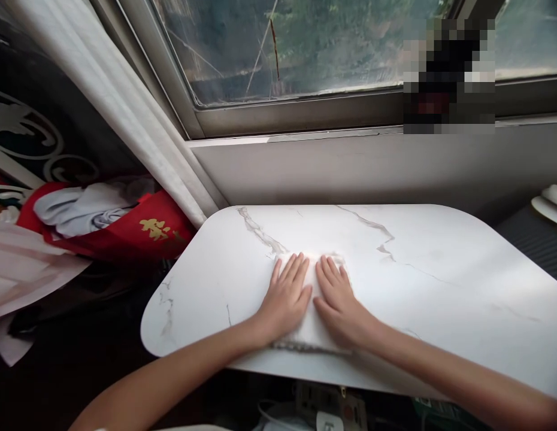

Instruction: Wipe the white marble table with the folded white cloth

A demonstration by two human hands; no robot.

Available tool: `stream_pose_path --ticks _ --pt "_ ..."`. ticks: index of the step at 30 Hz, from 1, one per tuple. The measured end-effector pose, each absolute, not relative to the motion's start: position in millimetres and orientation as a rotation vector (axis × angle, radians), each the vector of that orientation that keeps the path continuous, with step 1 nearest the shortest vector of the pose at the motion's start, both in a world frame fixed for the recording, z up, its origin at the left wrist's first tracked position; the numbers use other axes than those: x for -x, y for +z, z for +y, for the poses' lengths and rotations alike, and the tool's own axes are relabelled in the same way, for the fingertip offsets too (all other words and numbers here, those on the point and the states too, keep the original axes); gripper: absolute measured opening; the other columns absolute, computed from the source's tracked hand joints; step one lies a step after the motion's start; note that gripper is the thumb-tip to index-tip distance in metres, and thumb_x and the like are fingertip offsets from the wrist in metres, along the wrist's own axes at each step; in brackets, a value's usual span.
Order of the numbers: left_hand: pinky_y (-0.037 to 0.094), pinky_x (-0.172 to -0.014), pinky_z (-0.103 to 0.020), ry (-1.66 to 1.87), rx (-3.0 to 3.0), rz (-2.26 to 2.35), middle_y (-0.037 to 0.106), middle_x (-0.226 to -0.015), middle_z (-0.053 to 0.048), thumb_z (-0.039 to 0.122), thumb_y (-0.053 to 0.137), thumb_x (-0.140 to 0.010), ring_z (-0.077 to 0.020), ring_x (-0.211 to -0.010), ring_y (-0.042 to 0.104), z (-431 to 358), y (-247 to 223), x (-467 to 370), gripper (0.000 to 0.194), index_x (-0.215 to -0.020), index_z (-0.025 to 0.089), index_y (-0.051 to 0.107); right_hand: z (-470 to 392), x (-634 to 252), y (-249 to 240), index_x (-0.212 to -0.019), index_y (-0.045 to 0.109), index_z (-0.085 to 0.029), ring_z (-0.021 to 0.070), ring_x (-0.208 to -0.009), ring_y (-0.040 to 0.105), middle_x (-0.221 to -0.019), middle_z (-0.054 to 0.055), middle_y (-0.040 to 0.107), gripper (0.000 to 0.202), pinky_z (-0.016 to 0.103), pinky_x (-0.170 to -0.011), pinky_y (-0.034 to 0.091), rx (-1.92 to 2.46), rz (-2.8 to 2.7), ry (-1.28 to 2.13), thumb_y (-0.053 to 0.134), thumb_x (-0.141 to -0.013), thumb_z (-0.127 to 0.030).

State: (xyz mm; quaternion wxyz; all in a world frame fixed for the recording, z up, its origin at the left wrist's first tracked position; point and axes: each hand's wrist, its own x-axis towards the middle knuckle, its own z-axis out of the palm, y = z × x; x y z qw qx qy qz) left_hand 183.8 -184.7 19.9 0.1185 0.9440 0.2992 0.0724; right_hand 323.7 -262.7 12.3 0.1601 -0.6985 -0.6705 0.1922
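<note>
A white cloth (312, 326), folded into a rough rectangle, lies flat on the white marble-patterned table (417, 257). Flat on the cloth's left half rests my left hand (285, 296), its fingers stretched out and pointing away from me. My right hand (336, 293) presses on the right half in the same way, fingers extended. A narrow strip of cloth shows between the two thumbs. The near edge of the cloth, with a greyish trim, lies close to the table's front edge.
A window (305, 54) with a metal frame stands behind the table. On the left hang a white curtain (126, 102) and a red bag (126, 230) holding grey fabric (81, 206). A power strip (332, 407) and cables sit beneath the front edge.
</note>
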Motion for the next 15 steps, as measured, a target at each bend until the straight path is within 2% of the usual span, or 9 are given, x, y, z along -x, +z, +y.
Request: stream_pose_path --ticks 4,8,15 --pt "0.005 -0.115 -0.044 0.279 -2.803 0.964 0.023 -0.151 -0.010 0.026 0.025 -0.096 -0.0196 -0.140 0.015 -119.7 13.2 -225.0 0.050 -0.143 0.009 0.027 -188.4 -348.6 18.3 -0.145 0.020 0.000 0.0260 -0.141 0.007 -0.152 0.017 0.015 0.060 0.046 -0.113 0.010 2.194 -1.949 0.251 0.023 -0.092 -0.029" --pt "0.007 -0.114 -0.043 0.302 -2.825 1.035 0.027 -0.150 -0.010 0.025 0.026 -0.095 -0.0190 -0.139 0.020 -55.7 11.1 -266.2 0.049 -0.142 0.010 0.031 -122.8 -378.4 11.6 -0.143 0.028 -0.001 0.0263 -0.139 0.020 -0.149 0.018 0.026 0.057 0.045 -0.112 0.016 2.215 -1.937 -0.025 0.024 -0.092 -0.026" --pt "0.011 -0.113 -0.043 0.373 -2.866 1.002 0.036 -0.146 -0.009 0.023 0.027 -0.095 -0.0181 -0.136 0.027 10.0 7.9 -300.0 0.045 -0.138 0.014 0.037 -59.8 -405.3 0.2 -0.137 0.038 -0.002 0.0261 -0.133 0.031 -0.143 0.018 0.039 0.053 0.046 -0.108 0.020 2.205 -1.830 -0.241 0.024 -0.091 -0.025"
